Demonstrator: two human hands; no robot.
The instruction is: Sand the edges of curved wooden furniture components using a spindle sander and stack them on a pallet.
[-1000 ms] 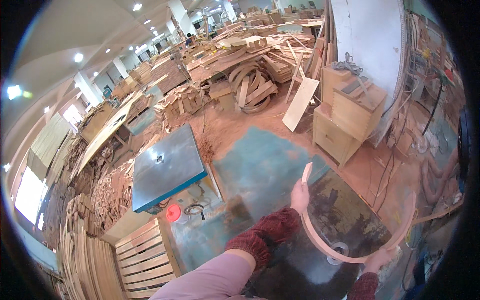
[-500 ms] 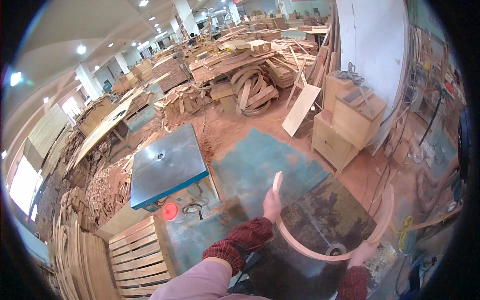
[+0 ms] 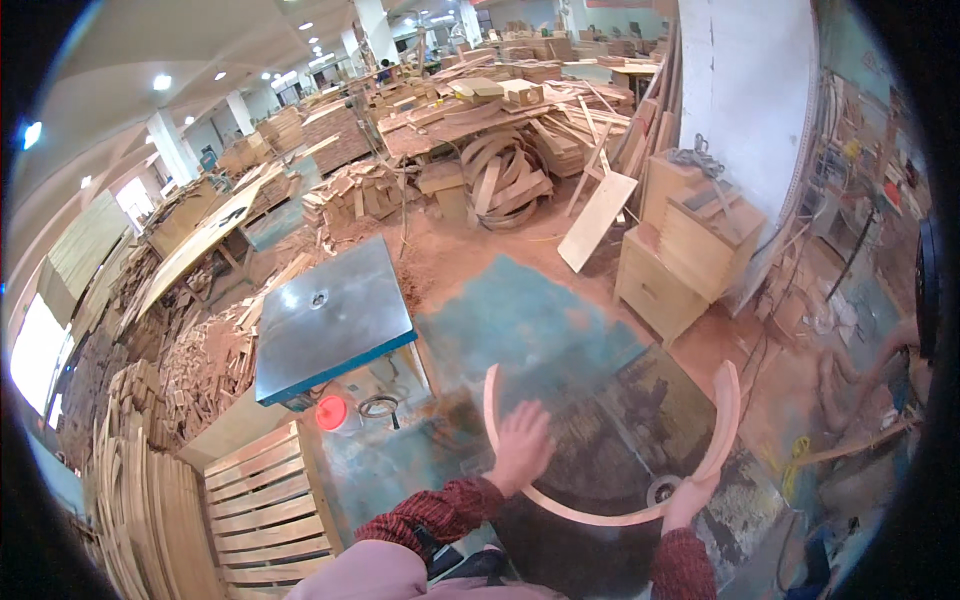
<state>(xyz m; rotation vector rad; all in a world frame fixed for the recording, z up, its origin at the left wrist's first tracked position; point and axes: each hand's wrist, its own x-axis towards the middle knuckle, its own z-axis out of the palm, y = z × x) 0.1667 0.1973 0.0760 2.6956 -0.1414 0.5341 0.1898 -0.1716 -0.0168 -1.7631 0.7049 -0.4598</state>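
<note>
A pale curved wooden strip (image 3: 727, 415), bent into a wide U, lies over a dark, worn machine table (image 3: 650, 420) with its ends pointing away from me. My right hand (image 3: 690, 497) grips the strip at the right part of the bend. Beside that hand, inside the curve, sits a round metal collar (image 3: 662, 489) on the table. My left hand (image 3: 526, 446) hovers at the strip's left arm, fingers stretched out and slightly blurred. Its palm hides part of the strip, so whether they touch is unclear.
A second metal-topped table (image 3: 335, 315) with a blue edge stands ahead left, a red-lidded container (image 3: 331, 412) beside it. A slatted wooden pallet (image 3: 265, 495) is at lower left. Wooden cabinets (image 3: 665, 280) stand by a white pillar (image 3: 750, 110). Lumber heaps fill the background.
The strip has turned and shifted left, its right end swinging inward. My left hand has let go of the left end and slid nearer to me. My right hand has moved slightly left, still gripping.
</note>
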